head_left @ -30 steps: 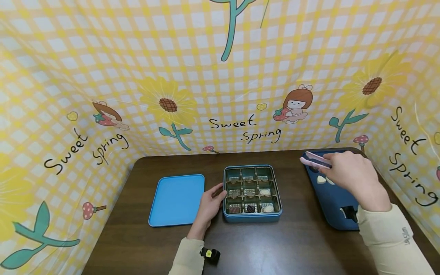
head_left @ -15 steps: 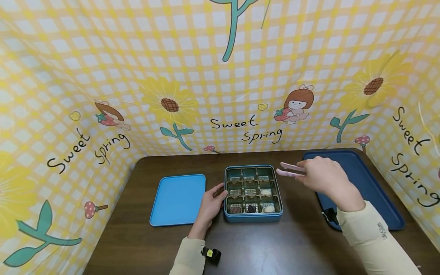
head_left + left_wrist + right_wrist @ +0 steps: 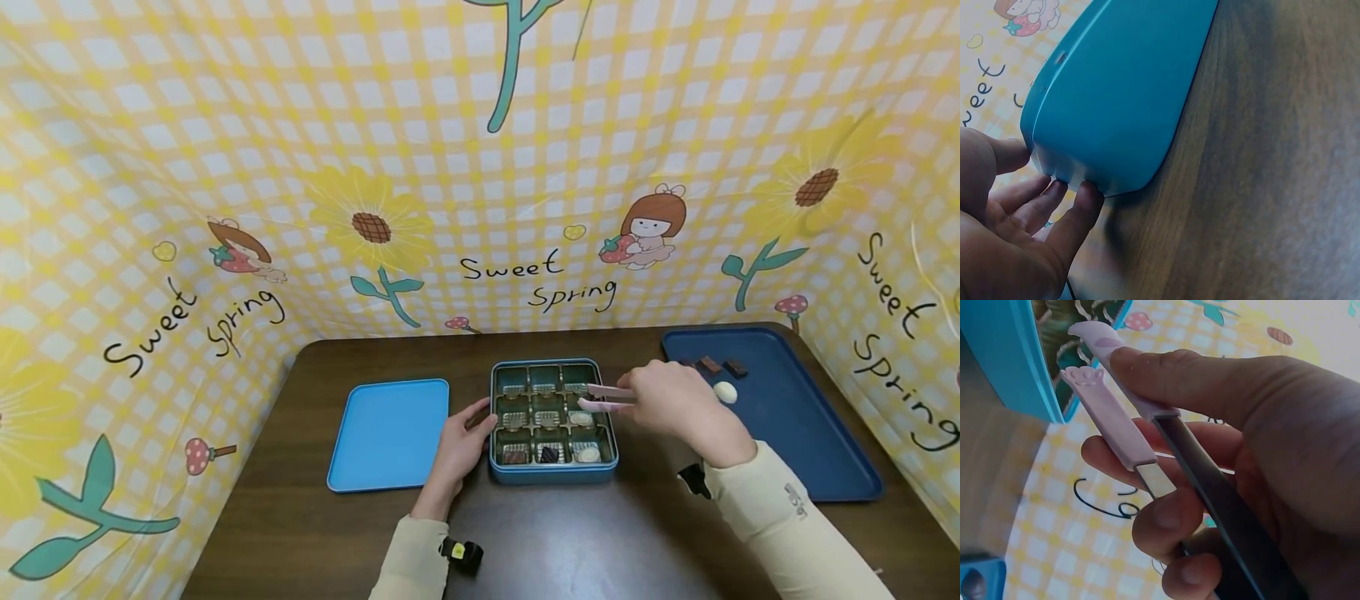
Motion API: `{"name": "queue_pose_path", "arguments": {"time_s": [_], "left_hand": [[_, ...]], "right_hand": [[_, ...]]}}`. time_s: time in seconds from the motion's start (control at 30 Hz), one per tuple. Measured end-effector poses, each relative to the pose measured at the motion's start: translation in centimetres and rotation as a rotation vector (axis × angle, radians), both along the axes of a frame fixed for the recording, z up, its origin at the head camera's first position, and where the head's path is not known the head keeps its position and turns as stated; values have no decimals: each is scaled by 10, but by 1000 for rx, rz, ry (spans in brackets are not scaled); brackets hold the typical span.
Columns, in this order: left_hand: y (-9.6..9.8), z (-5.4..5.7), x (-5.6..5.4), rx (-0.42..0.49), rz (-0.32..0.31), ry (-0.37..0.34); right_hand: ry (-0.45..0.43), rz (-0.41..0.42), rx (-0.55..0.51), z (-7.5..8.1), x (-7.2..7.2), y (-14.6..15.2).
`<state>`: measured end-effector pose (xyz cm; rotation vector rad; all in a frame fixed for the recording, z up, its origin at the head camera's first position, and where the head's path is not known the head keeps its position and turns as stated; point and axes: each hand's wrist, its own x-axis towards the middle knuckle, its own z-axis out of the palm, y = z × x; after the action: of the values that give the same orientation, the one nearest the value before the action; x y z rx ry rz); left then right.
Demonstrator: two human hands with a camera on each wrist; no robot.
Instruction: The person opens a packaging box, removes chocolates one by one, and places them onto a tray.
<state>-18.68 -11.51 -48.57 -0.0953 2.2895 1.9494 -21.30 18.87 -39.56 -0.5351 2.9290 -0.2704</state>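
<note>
My right hand grips a pair of pink-tipped tongs with metal arms. In the head view the tips hover over the right side of a blue square tin, around its middle and back compartments. The right wrist view shows the tips apart; I cannot tell whether a piece lies between them. The tin's divided insert bears a dark chocolate, a brown chocolate and white chocolates in its front and middle rows. With its thumb at the rim and fingertips against the wall, my left hand touches the tin's left side.
A light blue lid lies flat left of the tin. On the right stands a dark blue tray with brown chocolates and a white chocolate at its far end. A checked cloth rises behind the table.
The right hand has carried the tongs leftward from above the tray to above the tin, uncovering chocolates on the tray. My left hand stays against the tin.
</note>
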Motion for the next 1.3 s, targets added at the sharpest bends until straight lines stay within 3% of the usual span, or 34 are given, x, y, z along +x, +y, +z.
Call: {"name": "queue_pose_path", "arguments": {"time_s": [0.2,0.43,0.73,1.1,1.3], "left_hand": [[0,-1,0,8,-1,-1],[-4,-40,-16,-11,36,13],[-3,-41,-15,-33,40,-3],[-4,-39,-13,-22,29,28],[-4,-41,-14,-37,43,11]], "right_hand": [[-12,40,36,-6,0,-7],[-10,41,101,-5,-2,-21],[18,63,227,-12,-7,-36],[90,115,292,-15,-8,-46],[116,145,347,-16,-8,-52]]}}
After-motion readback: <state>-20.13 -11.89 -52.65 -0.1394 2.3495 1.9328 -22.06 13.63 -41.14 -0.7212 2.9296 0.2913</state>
